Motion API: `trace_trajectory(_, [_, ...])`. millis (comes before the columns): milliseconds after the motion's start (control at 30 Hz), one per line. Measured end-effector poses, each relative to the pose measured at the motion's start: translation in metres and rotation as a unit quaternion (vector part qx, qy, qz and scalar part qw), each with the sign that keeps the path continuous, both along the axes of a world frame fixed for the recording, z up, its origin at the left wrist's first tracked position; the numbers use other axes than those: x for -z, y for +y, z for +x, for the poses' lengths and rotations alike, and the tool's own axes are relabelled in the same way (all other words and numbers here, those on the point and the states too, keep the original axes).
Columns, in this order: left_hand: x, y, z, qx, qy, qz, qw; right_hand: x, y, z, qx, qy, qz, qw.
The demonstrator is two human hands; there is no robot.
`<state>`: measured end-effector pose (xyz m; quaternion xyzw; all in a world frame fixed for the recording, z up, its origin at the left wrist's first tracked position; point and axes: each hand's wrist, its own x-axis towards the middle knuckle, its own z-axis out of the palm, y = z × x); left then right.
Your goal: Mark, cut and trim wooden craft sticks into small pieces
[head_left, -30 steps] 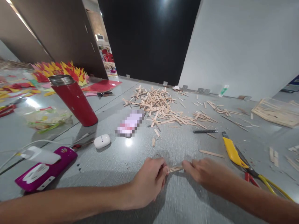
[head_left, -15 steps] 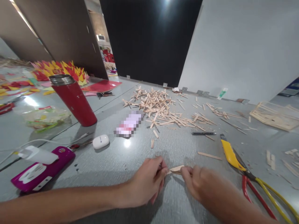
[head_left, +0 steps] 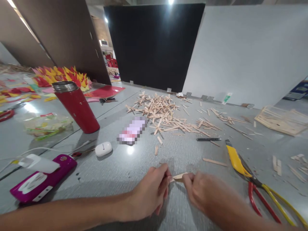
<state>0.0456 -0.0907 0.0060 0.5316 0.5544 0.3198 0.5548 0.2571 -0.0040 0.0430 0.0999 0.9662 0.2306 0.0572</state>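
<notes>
Just above the grey tabletop, my left hand (head_left: 154,189) is closed in a pinch on one end of some thin wooden sticks (head_left: 179,176). My right hand (head_left: 201,189) has its fingers closed around the other end of them. Between the two hands the sticks lie against each other at a slight angle; their ends are hidden in my fingers. Beyond my hands is a heap of small wooden stick pieces (head_left: 158,107), several joined into star shapes. A single flat wooden stick (head_left: 215,162) lies to the right of my right hand.
At right lie a yellow utility knife (head_left: 237,160), red-and-yellow-handled pliers (head_left: 258,184) and a black pen (head_left: 209,139). On the left stand a red bottle (head_left: 78,109), a white earbud case (head_left: 103,149), a purple power strip (head_left: 45,176) and a blurred-out phone (head_left: 132,130).
The view has tilted up slightly, so things sit a little lower in it. Both hands keep their hold on the sticks, with the right hand slightly closer to the left.
</notes>
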Motion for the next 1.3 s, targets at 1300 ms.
trace_trajectory(1300, [-0.004,-0.001,-0.004,0.040,0.342,0.159,0.926,0.028,0.008,0.032,0.098,0.058,-0.008,0.993])
